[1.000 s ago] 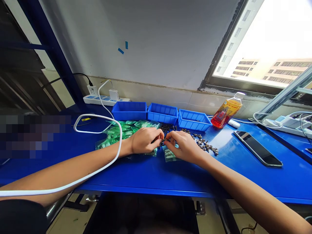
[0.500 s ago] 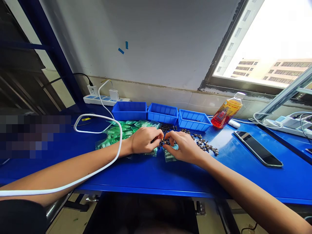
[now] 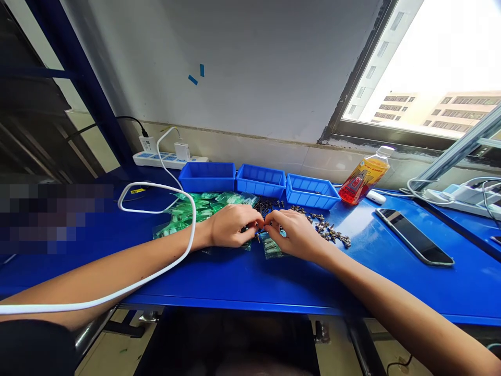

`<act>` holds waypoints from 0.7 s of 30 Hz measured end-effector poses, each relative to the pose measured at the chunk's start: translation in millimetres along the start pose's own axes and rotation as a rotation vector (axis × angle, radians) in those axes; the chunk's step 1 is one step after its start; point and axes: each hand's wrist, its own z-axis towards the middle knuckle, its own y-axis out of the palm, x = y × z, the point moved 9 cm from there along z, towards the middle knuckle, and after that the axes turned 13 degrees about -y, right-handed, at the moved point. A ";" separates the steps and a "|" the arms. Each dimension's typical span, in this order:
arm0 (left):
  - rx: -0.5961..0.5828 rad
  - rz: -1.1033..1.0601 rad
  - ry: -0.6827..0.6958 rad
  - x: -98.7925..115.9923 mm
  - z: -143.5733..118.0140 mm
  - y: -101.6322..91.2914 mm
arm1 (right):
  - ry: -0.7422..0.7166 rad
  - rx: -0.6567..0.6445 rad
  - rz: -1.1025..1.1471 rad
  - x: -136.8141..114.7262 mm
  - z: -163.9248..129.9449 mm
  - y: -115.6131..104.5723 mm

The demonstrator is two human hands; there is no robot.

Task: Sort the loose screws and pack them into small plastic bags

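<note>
**Two hands meet over small parts on the blue counter**

A white cable (image 3: 164, 269) lies across the left arm. Green packets (image 3: 195, 211) sit in a pile on the blue counter (image 3: 242, 282). The left hand (image 3: 230, 225) rests on them, its grip pinched narrow on a tiny dark part (image 3: 261, 227). The right hand (image 3: 295, 236) touches it from the other side, grip also pinched on that part. Small metal parts (image 3: 331, 235) lie just beside. Three blue bins (image 3: 260, 181) stand behind. Further right are a bottle (image 3: 362, 177) and a phone (image 3: 415, 237).
</note>
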 end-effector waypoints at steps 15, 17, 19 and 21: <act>-0.116 0.206 0.004 7.9 -1.5 7.9 | 0.011 -0.040 0.006 -0.1 1.2 1.5; -0.092 0.192 -0.007 6.3 -0.8 6.5 | -0.012 -0.053 0.026 -2.6 1.4 2.6; -0.069 0.164 -0.020 4.0 0.0 4.6 | -0.031 -0.064 0.037 -4.6 1.4 3.6; -0.027 0.109 -0.042 1.3 0.9 0.4 | -0.030 -0.065 0.020 -4.5 1.2 4.1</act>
